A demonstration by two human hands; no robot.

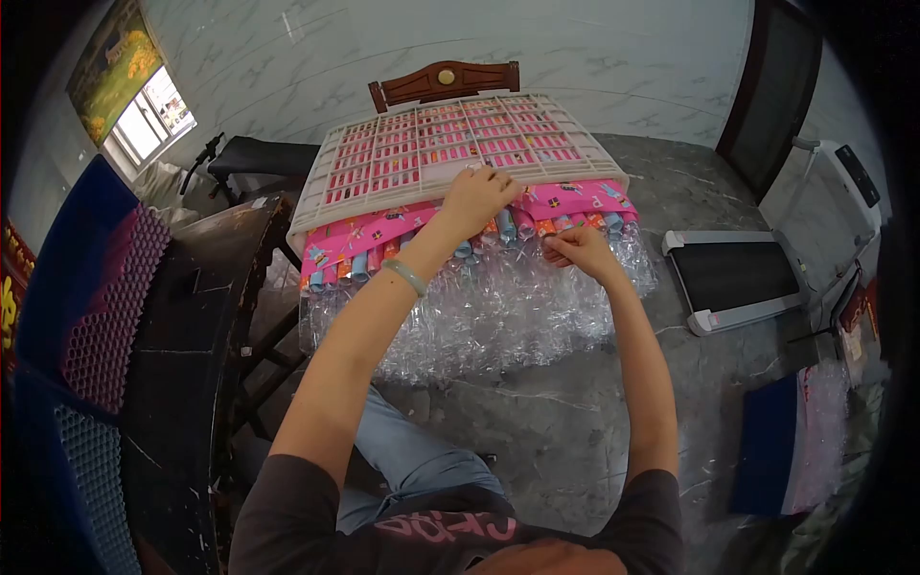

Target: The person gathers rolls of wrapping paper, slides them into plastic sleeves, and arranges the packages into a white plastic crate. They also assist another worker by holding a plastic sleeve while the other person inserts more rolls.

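Observation:
My left hand [482, 199], a bangle on its wrist, rests at the near edge of a white plastic grate [441, 174]. Its fingers are curled over a pink patterned sheet [565, 197] that sticks out from under the grate; what they grip is hidden. To the right and nearer to me, my right hand [583, 251] is closed in a pinch beside the ends of blue and orange rolled tubes [359, 265]. What lies between its fingertips is too small to make out. Crumpled clear plastic film [470, 321] hangs from the tubes towards me.
A carved wooden chair back [446, 84] rises behind the grate. At left stands a dark wooden table [182, 335] with blue bins [57, 278] holding stacked tubes. A treadmill [736, 278] is at right, and a dark blue box [767, 446] with plastic film sits lower right.

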